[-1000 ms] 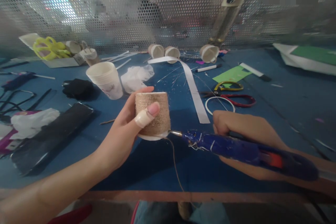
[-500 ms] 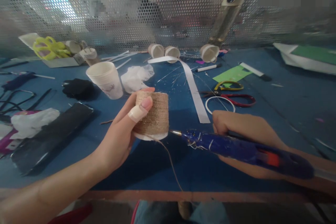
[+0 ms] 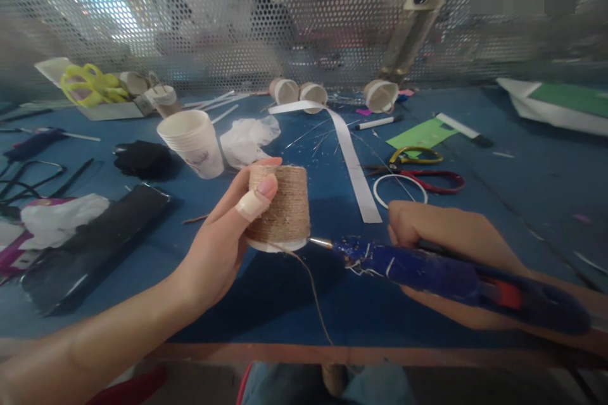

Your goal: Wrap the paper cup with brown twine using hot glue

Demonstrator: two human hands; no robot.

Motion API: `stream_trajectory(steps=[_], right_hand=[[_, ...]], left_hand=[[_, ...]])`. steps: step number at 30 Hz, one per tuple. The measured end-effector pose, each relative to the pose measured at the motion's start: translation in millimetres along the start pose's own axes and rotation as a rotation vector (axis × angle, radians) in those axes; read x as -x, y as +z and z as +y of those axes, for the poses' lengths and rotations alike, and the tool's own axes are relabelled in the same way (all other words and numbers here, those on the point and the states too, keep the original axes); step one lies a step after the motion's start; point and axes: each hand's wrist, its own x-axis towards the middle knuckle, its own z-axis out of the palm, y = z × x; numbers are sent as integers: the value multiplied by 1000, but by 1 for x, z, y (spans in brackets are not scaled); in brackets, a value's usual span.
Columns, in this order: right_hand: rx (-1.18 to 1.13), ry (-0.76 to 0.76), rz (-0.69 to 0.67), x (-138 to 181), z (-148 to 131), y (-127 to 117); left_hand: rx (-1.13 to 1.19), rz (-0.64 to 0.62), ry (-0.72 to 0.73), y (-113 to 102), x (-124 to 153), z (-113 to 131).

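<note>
A paper cup wrapped in brown twine (image 3: 287,205) is gripped in my left hand (image 3: 225,228), whose thumb wears a pale bandage. Below the windings a white band of the cup shows, and a loose length of twine (image 3: 313,288) trails down over the table edge. My right hand (image 3: 446,234) is closed round a blue glue gun (image 3: 418,272) with a red part near its rear. The gun's metal nozzle points left and sits at the lower right edge of the wrapped cup; whether it touches is hard to tell.
Stacked paper cups (image 3: 192,142) and a crumpled plastic bag (image 3: 249,139) stand behind my left hand. A white paper strip (image 3: 354,171), scissors (image 3: 427,171), a white ring (image 3: 401,186) and green paper (image 3: 420,136) lie toward the right. A perforated metal panel (image 3: 228,25) rises behind.
The wrapped cup has shifted very slightly right in the view. My right hand and the glue gun have also moved a little right and down, with the nozzle still beside the cup's lower edge.
</note>
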Motion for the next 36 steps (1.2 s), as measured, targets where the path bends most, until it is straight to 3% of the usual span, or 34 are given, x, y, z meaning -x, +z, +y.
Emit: stream_trajectory(steps=[4, 9, 14, 30, 36], right_hand=[[-21, 4, -13, 2, -4, -1], [-79, 71, 64, 3, -9, 3], [-45, 19, 6, 3, -3, 0], [-36, -8, 6, 0, -4, -2], [-54, 3, 23, -4, 5, 0]], left_hand=[[-19, -4, -7, 1, 0, -1], [-30, -43, -20, -1, -1, -3], [8, -25, -19, -1, -1, -2], [-29, -52, -24, -1, 1, -2], [18, -4, 26, 2, -1, 2]])
